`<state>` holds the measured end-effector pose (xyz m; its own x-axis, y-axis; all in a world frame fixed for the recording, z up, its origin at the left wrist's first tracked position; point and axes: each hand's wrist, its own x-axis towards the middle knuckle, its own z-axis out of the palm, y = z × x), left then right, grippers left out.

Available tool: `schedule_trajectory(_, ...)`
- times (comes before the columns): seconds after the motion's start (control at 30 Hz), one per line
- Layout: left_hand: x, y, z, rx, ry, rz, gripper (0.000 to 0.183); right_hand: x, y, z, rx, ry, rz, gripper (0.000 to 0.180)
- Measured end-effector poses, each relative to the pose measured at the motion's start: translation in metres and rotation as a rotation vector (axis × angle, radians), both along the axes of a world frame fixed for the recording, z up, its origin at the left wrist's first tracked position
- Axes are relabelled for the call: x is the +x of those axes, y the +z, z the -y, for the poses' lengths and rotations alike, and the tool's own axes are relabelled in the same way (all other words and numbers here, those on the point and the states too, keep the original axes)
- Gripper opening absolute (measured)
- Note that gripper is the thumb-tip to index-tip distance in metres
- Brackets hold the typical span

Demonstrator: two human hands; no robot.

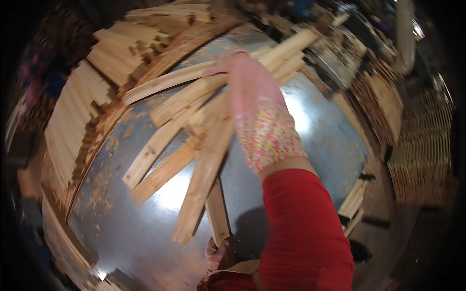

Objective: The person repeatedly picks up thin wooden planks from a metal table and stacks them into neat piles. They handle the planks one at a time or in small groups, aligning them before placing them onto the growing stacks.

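Note:
My right hand, in a pink glove with a flowered cuff, reaches across the pile at the far side. Its fingers bend around a pale wooden strip, though blur softens their outline. Close to my body, my left hand, also gloved in pink, holds the near end of another wooden strip. That strip runs under the pile. Several loose strips fan out between the hands, including a broad one and a knotted one. They lie on a shiny metal tabletop.
Stacked wooden strips line the table's left edge, with sawdust and chips beside them. At the far right stand a machine and a ribbed hose. A tall stack of thin strips stands at the right.

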<state>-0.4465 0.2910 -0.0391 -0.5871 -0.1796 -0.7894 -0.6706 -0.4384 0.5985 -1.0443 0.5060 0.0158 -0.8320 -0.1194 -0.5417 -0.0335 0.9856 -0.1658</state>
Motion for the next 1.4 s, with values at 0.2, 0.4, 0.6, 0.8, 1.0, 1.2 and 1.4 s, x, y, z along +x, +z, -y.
schedule_trajectory(0.2, 0.013, -0.029, 0.019, 0.013, 0.027, -0.188, 0.023, 0.046, -0.001, -0.007, -0.040, 0.036, 0.174, 0.085)
schedule_trajectory(0.4, 0.056, 0.037, 0.091, -0.762, -0.500, 0.050, 0.032, 0.165, -0.008, 0.084, 0.106, 0.325, 0.082, 0.060)
schedule_trajectory(0.6, 0.218, -0.007, 0.148, -0.203, 0.062, -0.168, 0.036, 0.375, 0.000, 0.133, -0.069, 0.421, 0.100, 0.054)
schedule_trajectory(0.8, 0.314, -0.037, 0.172, -0.323, 0.113, -0.099, 0.041, 0.549, -0.002, 0.150, -0.102, 0.325, 0.183, 0.067)
schedule_trajectory(1.0, 0.334, -0.012, 0.221, -0.560, -0.179, 0.084, 0.054, 0.550, 0.022, 0.134, -0.253, 0.141, -0.094, 0.070)
schedule_trajectory(1.2, 0.324, 0.061, 0.243, -0.609, -0.364, 0.121, 0.053, 0.652, 0.070, 0.319, -0.272, 0.444, -0.183, 0.085)
schedule_trajectory(1.4, 0.372, 0.075, 0.304, -0.683, -0.345, 0.129, 0.047, 0.725, 0.042, 0.400, -0.371, 0.387, 0.029, 0.107)
